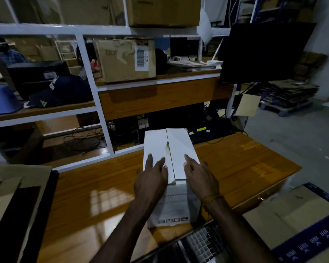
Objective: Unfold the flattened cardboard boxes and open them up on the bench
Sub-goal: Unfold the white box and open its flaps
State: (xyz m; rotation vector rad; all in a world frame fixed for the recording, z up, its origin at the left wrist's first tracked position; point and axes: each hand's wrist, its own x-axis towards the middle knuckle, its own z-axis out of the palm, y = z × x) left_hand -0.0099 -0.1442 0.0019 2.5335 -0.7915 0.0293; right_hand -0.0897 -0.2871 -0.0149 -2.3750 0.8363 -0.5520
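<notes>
The room is a dim storeroom with white metal shelving [103, 86] full of brown cartons, and in front of it runs the wooden worktop [95, 186] where the work is done. On this worktop, directly under both hands, stands a white cardboard box [171, 149] that is already raised into shape, with its two top flaps folded down so that they meet in a seam along the middle. The left hand [152, 177] lies flat on the left flap with straight fingers spread, pressing and gripping nothing. The right hand [199, 173] is on the right flap just beside the seam; its fingers are extended and a little apart, holding nothing as well. To the left of the left hand, at the worktop's end, lie flattened brown cartons [13, 196] that seem to wait for their turn. To the right of the right hand, past the worktop's edge, another brown carton with blue printed tape [300, 221] sits lower down. I think the main risk is uneven pressure: if one hand pushes harder, the flap can sink into the box or the box can lean and fold flat again. The polished worktop may also let the box slide away from the hands toward the cables [217, 130] behind it.
</notes>
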